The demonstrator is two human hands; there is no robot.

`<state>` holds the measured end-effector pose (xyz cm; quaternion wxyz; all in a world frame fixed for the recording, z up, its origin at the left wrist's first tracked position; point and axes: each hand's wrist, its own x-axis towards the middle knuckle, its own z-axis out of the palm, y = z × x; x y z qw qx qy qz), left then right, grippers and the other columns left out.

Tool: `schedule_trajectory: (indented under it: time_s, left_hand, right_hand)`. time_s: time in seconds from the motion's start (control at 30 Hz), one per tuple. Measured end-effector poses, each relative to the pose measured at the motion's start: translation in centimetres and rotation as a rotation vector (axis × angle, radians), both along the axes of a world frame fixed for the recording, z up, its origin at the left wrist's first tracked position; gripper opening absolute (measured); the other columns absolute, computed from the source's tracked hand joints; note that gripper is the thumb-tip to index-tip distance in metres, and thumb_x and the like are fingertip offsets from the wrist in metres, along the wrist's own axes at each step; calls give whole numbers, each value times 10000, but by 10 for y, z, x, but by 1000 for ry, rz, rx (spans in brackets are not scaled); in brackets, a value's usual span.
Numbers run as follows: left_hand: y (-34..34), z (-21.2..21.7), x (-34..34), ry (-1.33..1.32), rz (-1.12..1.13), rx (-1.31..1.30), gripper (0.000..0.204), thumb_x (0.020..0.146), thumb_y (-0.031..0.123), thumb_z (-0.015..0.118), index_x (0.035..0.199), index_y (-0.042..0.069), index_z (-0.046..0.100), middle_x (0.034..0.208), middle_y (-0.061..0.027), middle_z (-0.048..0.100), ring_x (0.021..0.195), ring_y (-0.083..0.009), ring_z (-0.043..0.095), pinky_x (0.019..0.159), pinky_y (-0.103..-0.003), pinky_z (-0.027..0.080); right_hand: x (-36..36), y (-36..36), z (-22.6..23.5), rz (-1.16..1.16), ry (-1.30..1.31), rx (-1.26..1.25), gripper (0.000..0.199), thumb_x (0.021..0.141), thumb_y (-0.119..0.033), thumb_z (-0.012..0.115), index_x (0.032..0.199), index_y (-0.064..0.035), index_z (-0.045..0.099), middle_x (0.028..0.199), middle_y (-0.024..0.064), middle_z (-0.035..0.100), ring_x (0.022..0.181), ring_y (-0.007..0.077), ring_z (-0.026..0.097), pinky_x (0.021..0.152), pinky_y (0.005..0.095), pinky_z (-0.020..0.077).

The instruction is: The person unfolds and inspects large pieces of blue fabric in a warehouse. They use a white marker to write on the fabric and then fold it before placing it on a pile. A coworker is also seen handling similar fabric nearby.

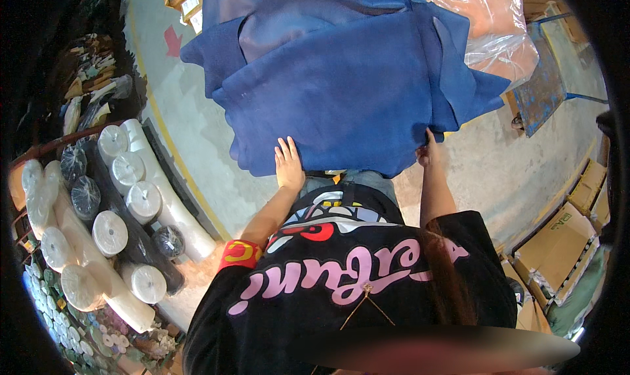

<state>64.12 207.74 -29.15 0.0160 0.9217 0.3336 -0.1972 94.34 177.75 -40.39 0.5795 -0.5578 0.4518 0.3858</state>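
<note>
A stack of large blue leather-like sheets (328, 86) with wavy, uneven edges spreads out in front of me at waist height. Flat on its near edge, left of the middle, rests my left hand (289, 168), fingers stretched out and holding nothing. My right hand (430, 150) is closed at the near right corner, its fingers pinching the edge of a blue sheet. Part of that grip is hidden by the sheet. Folded layers overlap at the far left and along the right side of the stack. What supports the sheets is covered by them.
White and dark wrapped rolls (144, 201) lie and stand at the left. An orange bundle in clear plastic (482, 14) sits beyond the stack, beside a blue-framed cart (541, 80). Cardboard boxes (554, 247) line the right. A yellow line (177, 155) runs along the floor.
</note>
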Motion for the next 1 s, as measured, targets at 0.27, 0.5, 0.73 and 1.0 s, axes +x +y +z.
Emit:
schedule_trajectory:
  time_s: [0.27,0.5,0.73,1.0]
  left_hand:
    - [57,168,12,-66,-323,-481,345,734,137,574,1066,121,665,866,-173,675,766,-350,651,709,-439,524]
    - [132,299,41,-148,60,-1052,368,764,140,579,1097,-7,628,867,-146,671,824,-138,629,777,-317,486]
    - [206,153,87,-820,-17,-8,413,771,131,617,1177,62,586,1113,-156,627,1063,-323,573,941,-394,431]
    - [54,19,7,-903,850,-771,187,829,148,663,957,20,612,874,-90,641,781,-172,609,729,-304,492]
  right_hand:
    - [3,-16,170,-248,-725,326,282,817,-183,620,1061,-45,586,1019,83,650,898,225,630,808,334,507]
    - [58,40,379,-123,-1112,282,284,856,-166,585,1069,15,638,1034,101,661,866,215,646,765,318,524]
    - [181,191,285,911,-995,72,556,844,-242,621,1295,21,432,1014,125,671,600,62,448,478,183,371]
    - [27,200,198,995,-494,533,408,908,-78,519,1280,1,368,1122,170,628,772,186,668,599,266,522]
